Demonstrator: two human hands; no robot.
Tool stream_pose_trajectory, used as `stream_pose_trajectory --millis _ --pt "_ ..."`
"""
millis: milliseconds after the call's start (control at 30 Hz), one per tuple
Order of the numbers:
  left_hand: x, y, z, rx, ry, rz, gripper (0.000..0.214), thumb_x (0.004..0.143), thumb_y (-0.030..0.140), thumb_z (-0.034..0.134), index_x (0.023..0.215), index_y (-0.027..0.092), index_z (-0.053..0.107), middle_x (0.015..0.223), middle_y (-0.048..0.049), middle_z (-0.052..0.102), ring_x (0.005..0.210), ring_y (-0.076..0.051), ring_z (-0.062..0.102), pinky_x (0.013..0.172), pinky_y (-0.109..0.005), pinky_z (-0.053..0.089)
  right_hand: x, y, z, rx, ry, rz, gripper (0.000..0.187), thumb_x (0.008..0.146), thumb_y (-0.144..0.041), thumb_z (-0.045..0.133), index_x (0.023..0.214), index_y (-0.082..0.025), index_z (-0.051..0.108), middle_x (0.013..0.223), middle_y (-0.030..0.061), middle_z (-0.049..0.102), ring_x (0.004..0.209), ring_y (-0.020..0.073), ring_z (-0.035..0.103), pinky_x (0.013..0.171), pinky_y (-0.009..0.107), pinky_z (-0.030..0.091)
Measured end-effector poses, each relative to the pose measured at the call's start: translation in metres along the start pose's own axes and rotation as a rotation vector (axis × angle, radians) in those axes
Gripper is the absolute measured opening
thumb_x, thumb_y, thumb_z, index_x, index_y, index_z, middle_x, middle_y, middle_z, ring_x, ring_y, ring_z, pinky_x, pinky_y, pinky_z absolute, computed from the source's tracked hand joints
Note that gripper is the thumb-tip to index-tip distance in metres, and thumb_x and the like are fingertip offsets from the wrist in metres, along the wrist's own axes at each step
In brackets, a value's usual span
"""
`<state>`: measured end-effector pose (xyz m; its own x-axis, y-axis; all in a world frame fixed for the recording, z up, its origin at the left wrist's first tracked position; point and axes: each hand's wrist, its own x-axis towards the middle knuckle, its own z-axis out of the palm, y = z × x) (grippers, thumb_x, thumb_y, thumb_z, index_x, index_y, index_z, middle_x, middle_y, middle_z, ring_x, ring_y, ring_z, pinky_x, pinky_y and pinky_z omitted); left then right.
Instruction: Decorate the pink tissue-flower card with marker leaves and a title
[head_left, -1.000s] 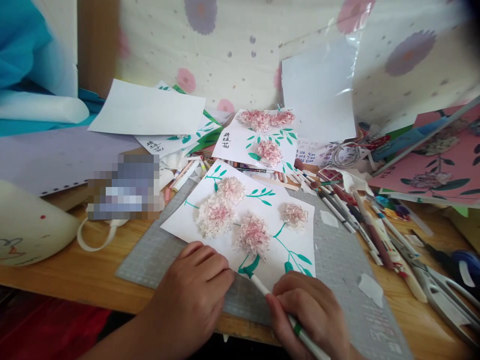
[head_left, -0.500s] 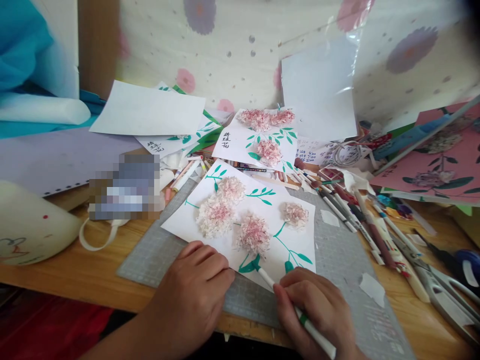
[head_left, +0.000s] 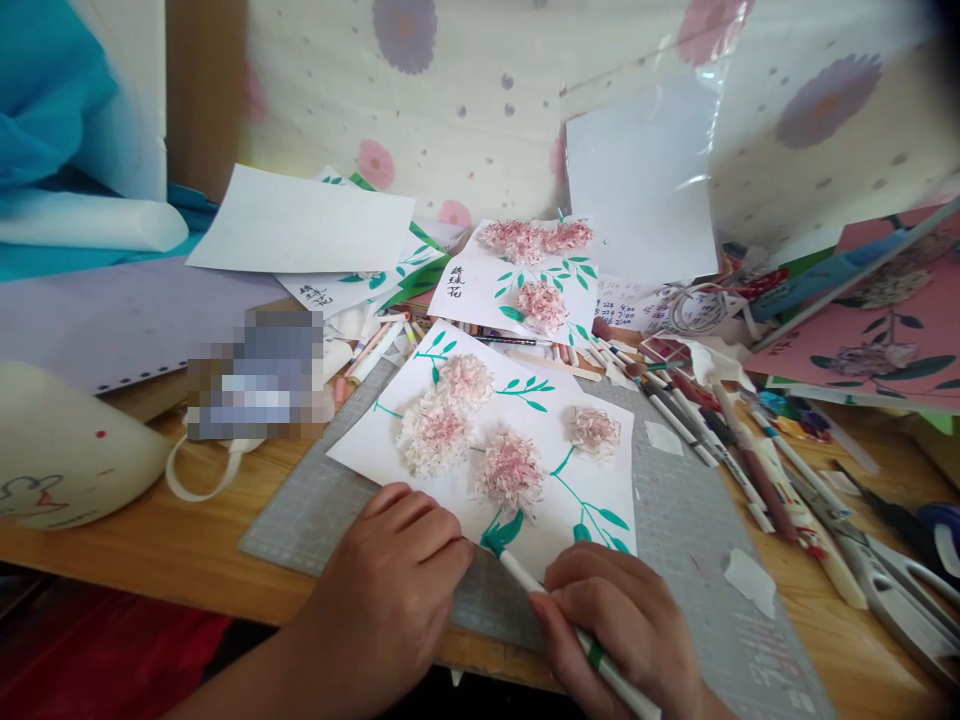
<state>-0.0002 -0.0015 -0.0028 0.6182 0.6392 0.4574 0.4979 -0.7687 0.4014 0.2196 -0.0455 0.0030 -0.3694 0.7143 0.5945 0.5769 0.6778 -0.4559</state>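
My right hand [head_left: 619, 620] is closed around a white marker pen [head_left: 521, 573] with a green band. The pen's tip touches a green leaf [head_left: 504, 530] at the lower edge of a white sheet of paper [head_left: 547, 425]. Pink and white fluffy flowers [head_left: 512, 470] stand raised on this sheet among green stems and leaves. At the sheet's near left edge, my left hand [head_left: 405, 575] holds it with curled fingers; its thumb is mostly hidden. Under the sheet lies a grey cutting mat [head_left: 300, 525].
A similar flower picture [head_left: 480, 290] lies behind. Pens and brushes [head_left: 679, 415] are scattered to the right, near scissors [head_left: 877, 590]. On the left are a blurred-out object [head_left: 259, 375] with a white strap and a pale rounded object [head_left: 67, 450]. The wooden table's edge [head_left: 150, 580] runs in front.
The marker tip and my right hand have moved slightly left and towards me along the leaf, which has more green on it. My left hand stays in place on the sheet.
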Motion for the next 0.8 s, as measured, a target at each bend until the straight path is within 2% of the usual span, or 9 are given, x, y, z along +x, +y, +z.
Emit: stream_pose_trajectory --millis 100,233,400,500,600,800 --pt "0.002 0.000 -0.001 0.010 -0.009 0.002 0.031 0.084 0.001 0.041 0.089 0.018 0.068 0.077 -0.0025 0.059 0.074 -0.020 0.050 0.073 -0.040 0.035 0.000 -0.001 0.000 -0.005 0.021 0.084 0.023 0.086 0.001 0.057 0.082 -0.021 0.050 0.067 0.0012 0.063 0.055 0.0119 0.058 0.050 0.024 0.043" --pt "0.002 0.000 -0.003 0.005 -0.013 -0.002 0.032 0.085 0.001 0.041 0.090 0.018 0.068 0.077 -0.0026 0.059 0.074 -0.020 0.050 0.073 -0.040 0.035 0.002 0.000 0.001 0.000 0.011 -0.001 0.022 0.085 0.000 0.058 0.082 -0.021 0.050 0.066 0.0011 0.064 0.053 0.0126 0.058 0.048 0.024 0.043" --pt "0.001 -0.001 -0.003 -0.001 -0.003 0.002 0.031 0.085 0.002 0.041 0.089 0.018 0.067 0.077 -0.0028 0.059 0.074 -0.020 0.050 0.073 -0.039 0.034 0.004 0.001 0.002 -0.014 0.033 0.072 0.023 0.086 0.001 0.056 0.081 -0.020 0.049 0.066 0.0017 0.063 0.054 0.0121 0.058 0.049 0.024 0.043" --pt "0.001 -0.001 -0.002 0.002 -0.019 -0.016 0.030 0.083 0.001 0.042 0.086 0.018 0.067 0.077 -0.0026 0.057 0.074 -0.020 0.049 0.073 -0.039 0.034 0.002 0.001 0.000 -0.005 0.010 0.018 0.022 0.085 0.000 0.058 0.083 -0.020 0.050 0.066 0.0022 0.064 0.055 0.0130 0.059 0.050 0.024 0.044" --pt "0.006 -0.001 -0.002 0.020 -0.036 -0.019 0.029 0.081 0.002 0.042 0.084 0.019 0.065 0.078 -0.0025 0.056 0.074 -0.020 0.048 0.073 -0.039 0.033 0.000 0.000 -0.005 0.021 0.069 0.007 0.023 0.083 0.002 0.057 0.082 -0.021 0.050 0.064 0.0016 0.064 0.055 0.0136 0.061 0.051 0.025 0.046" --pt "0.031 -0.004 -0.011 0.112 -0.029 0.056 0.029 0.081 0.001 0.041 0.081 0.018 0.063 0.081 -0.0034 0.056 0.076 -0.021 0.047 0.072 -0.037 0.035 0.001 -0.003 -0.012 0.020 0.202 0.148 0.023 0.085 -0.002 0.054 0.075 -0.021 0.047 0.060 -0.0015 0.061 0.047 0.0094 0.055 0.045 0.020 0.041"
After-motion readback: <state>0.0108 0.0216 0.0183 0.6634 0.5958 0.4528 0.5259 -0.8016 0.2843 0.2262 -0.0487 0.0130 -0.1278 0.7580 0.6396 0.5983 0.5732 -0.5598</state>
